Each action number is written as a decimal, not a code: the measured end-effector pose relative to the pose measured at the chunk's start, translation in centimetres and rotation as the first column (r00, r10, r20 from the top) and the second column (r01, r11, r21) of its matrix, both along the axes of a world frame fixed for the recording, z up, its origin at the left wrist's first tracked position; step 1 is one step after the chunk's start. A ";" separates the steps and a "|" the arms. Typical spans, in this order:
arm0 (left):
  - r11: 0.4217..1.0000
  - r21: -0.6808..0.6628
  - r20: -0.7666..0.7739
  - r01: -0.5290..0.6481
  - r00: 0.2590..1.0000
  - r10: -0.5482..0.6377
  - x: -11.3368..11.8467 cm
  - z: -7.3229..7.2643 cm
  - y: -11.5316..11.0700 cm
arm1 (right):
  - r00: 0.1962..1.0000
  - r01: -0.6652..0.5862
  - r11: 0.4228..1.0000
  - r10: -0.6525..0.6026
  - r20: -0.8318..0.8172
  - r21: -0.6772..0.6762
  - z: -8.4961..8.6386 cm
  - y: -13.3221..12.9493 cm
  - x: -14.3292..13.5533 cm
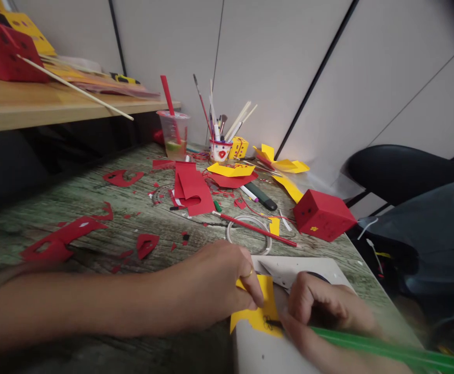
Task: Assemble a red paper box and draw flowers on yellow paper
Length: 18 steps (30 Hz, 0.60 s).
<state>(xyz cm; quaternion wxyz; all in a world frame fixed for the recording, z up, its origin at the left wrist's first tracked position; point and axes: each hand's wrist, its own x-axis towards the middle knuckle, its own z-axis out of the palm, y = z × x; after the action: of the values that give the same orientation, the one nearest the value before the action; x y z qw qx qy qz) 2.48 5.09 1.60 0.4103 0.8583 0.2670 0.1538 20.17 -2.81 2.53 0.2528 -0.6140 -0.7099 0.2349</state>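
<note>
My left hand pinches a small yellow paper piece with a torn-looking lower edge and holds it over a white board. A small black flower outline shows near the paper's lower right corner. My right hand is closed round a long green pen-like tool, whose dark tip meets the paper beside the flower; its exact kind is unclear. Scissors lie on the board between the hands, partly hidden behind my right hand.
Beyond the board sit a white ring, a red stick, a red paper box and red paper. Farther back stand a drink cup and a brush pot. A wooden shelf overhangs at left; a person's leg is at right.
</note>
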 end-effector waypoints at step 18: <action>1.000 -0.009 -0.028 -0.009 1.000 0.008 -0.1 0.1 -0.1 | 1.000 -0.006 1.000 0.006 -0.004 -0.004 0.0 0.0 -0.1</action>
<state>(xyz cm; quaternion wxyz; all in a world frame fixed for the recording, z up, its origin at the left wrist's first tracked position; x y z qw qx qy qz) 2.38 4.95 1.70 0.4097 0.8574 0.2770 0.1424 20.06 -2.77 2.54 0.2522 -0.6119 -0.7107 0.2385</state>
